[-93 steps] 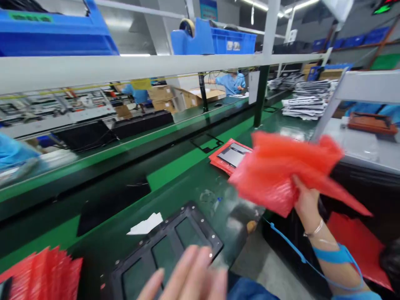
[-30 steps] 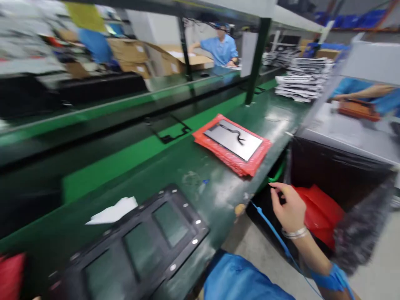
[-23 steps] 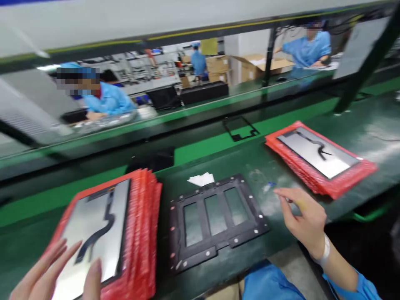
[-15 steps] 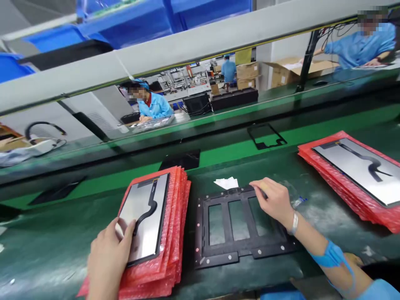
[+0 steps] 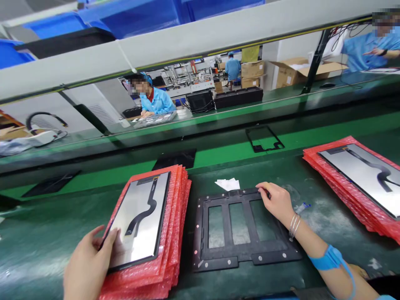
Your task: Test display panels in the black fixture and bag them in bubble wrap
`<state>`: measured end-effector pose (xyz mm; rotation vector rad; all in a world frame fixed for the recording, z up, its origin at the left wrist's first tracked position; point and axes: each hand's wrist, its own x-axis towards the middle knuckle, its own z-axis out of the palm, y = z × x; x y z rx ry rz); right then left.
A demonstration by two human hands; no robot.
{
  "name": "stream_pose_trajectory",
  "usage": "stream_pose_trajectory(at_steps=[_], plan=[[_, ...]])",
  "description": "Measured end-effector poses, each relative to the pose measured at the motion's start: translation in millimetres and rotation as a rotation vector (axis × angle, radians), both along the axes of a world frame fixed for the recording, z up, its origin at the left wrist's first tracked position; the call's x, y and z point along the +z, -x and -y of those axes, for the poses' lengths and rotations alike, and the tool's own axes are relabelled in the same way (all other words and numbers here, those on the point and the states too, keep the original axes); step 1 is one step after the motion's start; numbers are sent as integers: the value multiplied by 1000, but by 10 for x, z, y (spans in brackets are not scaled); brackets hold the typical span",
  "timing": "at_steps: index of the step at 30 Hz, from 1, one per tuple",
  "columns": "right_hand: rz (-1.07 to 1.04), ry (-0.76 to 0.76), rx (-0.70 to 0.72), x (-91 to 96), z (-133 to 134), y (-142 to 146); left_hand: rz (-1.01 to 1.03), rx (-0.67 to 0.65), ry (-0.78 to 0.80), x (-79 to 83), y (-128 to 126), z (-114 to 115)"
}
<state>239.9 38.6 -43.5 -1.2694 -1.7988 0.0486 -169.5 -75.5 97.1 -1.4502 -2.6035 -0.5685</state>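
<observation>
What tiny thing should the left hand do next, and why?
Probably pinch the silver panel by its left edge and lift it gently off the red stack. The left hand's thumb lies on the panel and its fingers are by that edge, while the black frame holds no panel: green bench shows through its openings.

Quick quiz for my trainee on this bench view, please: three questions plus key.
1. How many windows does the black frame at the right hand have?
2. True or false: a second display panel lies to the right of that frame.
3. What lies under the panel at the left hand: a) red bubble wrap, b) cardboard, c) white foam?
Key: 1. Three. 2. True. 3. a.
</observation>
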Motion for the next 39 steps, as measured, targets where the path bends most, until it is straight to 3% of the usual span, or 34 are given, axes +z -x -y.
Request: stream_pose_trajectory(at_steps=[3, 10, 14, 18, 20, 24, 27, 30, 33, 36, 39], plan=[[6, 18, -9, -11, 5, 1, 308, 137, 26, 64, -38, -19], [-15, 41, -28, -31, 15, -22, 373, 211, -104, 22, 40, -18], [-47, 133, -21, -14, 49, -5, 516, 395, -226, -30, 23, 306], [-27, 245, 68, 60, 116, 108, 641, 543, -541, -233, -129, 751], [39, 292, 138, 133, 143, 192, 797, 508, -618, -361, -246, 926], [271, 429, 223, 352, 95, 353, 1105, 297, -525, -555, -426, 1091], [381, 487, 138, 520, -110, 456, 956, 237, -600, -596, -357, 1060], [411, 480, -42, 623, -472, 572, 523, 250, -656, -543, -119, 881], [441, 480, -217, 630, -897, 723, 203, 210, -399, -413, 100, 615], [467, 494, -336, 555, -1254, 879, 193, 214, -107, -261, 166, 411], [493, 516, -385, 444, -1489, 975, 307, 255, -46, -149, 135, 325]])
